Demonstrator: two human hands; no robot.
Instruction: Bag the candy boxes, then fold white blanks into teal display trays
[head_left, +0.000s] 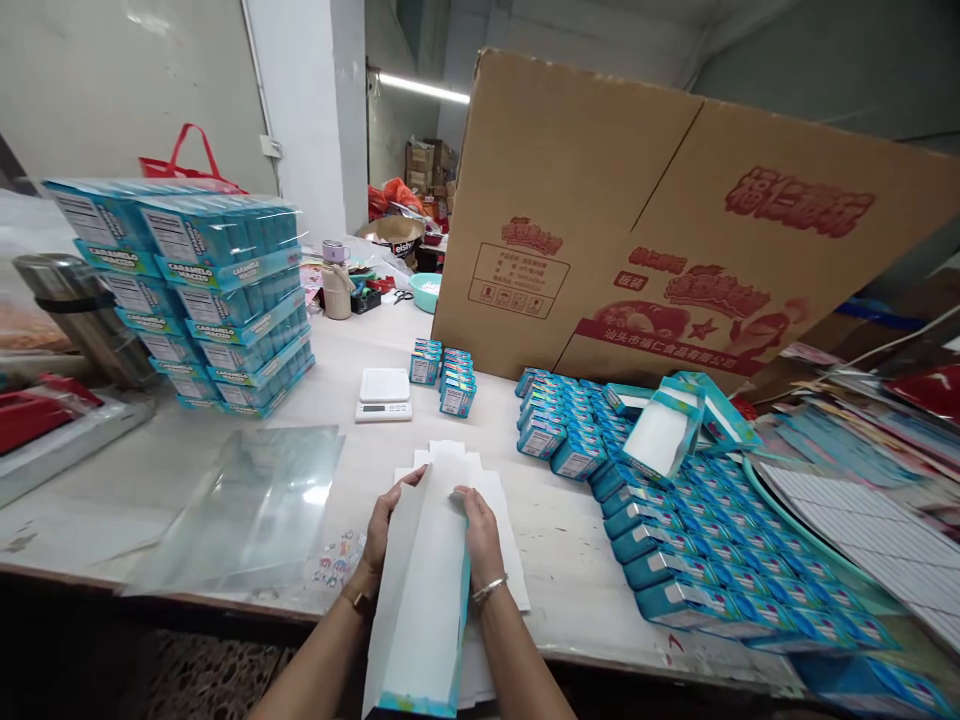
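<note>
Both my hands fold a flat white carton blank [424,580] with a teal outer face, held above the table's near edge. My left hand [384,530] grips its left flap, fingers curled around the edge. My right hand [480,535] presses on the right side, fingers bent over the panel. More white flat blanks [501,500] lie under it on the table.
Many small teal boxes [675,540] cover the table on the right, with an open tray box [664,432] among them. Wrapped stacks [210,300] stand at the left, clear plastic sheets [247,500] beside them. A small scale [383,394] and a big cardboard box [660,240] sit beyond.
</note>
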